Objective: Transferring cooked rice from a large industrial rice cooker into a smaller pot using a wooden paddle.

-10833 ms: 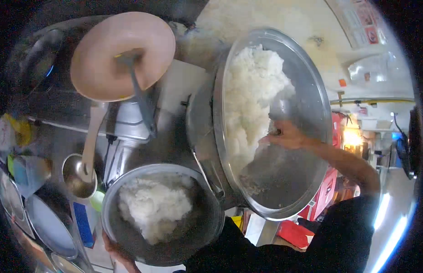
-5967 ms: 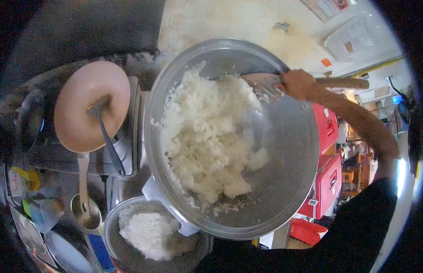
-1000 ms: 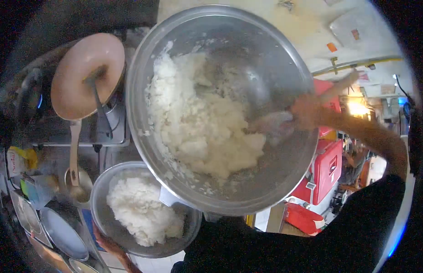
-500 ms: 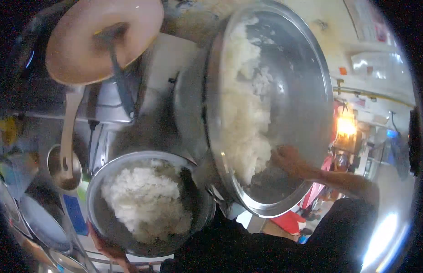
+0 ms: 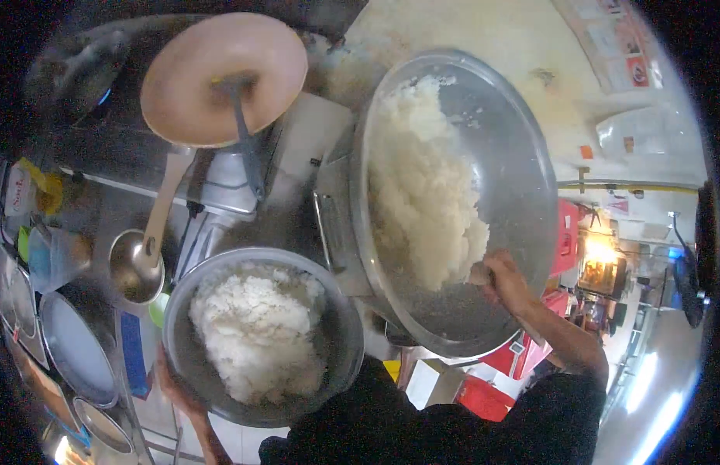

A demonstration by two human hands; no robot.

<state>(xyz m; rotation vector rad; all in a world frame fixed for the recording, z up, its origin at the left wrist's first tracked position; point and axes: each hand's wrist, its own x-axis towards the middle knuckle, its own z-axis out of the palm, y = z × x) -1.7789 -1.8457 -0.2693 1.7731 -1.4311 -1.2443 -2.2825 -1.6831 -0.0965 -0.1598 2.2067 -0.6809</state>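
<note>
A large steel pot, tilted so that its mouth faces me, holds a thick mass of white cooked rice along its left side. My right hand reaches inside, at the lower right edge of that rice. Its fingers are closed round a small pale end of something whose kind I cannot make out. Lower left, a grey metal bowl carries a heap of fluffy white rice. My left hand grips this bowl by its lower left side, its fingers partly hidden against the wall.
A pinkish frying pan with a dark spatula lies at upper left. Below its handle is a small metal pot with a ladle. Lidded containers line the left edge. Red boxes stand beyond the large pot.
The view has shifted, so most things sit lower, and the left-side things farther right. My right hand, blurred before, now shows closed fingers by the rice. My left hand still holds the bowl.
</note>
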